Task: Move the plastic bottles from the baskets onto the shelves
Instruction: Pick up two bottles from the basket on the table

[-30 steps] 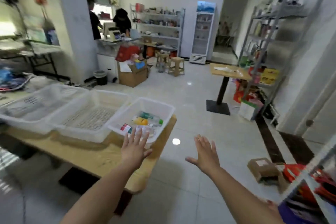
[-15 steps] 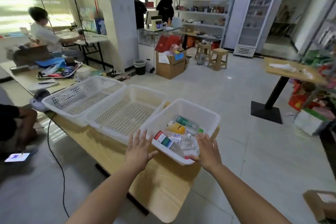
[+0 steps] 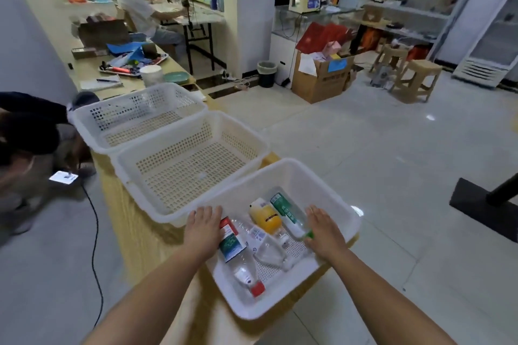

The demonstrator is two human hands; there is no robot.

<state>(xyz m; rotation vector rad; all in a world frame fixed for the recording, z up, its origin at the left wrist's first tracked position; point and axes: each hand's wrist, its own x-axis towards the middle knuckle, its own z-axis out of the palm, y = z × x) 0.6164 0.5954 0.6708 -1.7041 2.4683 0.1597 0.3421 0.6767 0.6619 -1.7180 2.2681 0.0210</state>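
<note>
Both of our hands have come forward since half a second ago. Then they hovered at the near edge of the nearest basket; now they are down in it, and our view has swung closer over the table (image 3: 134,221).

From the head camera, four bottles lie on their sides in the nearest basket (image 3: 283,309), with two more baskets in a row behind it. Our left hand (image 3: 206,228) lies flat by the basket's left wall, fingers straight and together, holding nothing. The red-labelled bottle (image 3: 232,244) is just to its right. That bottle's long axis runs away from us, with the red cap at the near end. We cannot tell whether the hand touches it.

Our right hand (image 3: 325,232) is also flat, fingers straight and a little spread, with nothing gripped. It lies over the cap end of the green-labelled bottle (image 3: 287,213), which slants from far left to near right, its green cap peeking out beside the palm. The yellow bottle (image 3: 265,214) and a clear bottle (image 3: 266,246) lie between the two hands.

We judge that each hand takes the bottle nearest it, curling its fingers across that bottle's axis.
</note>
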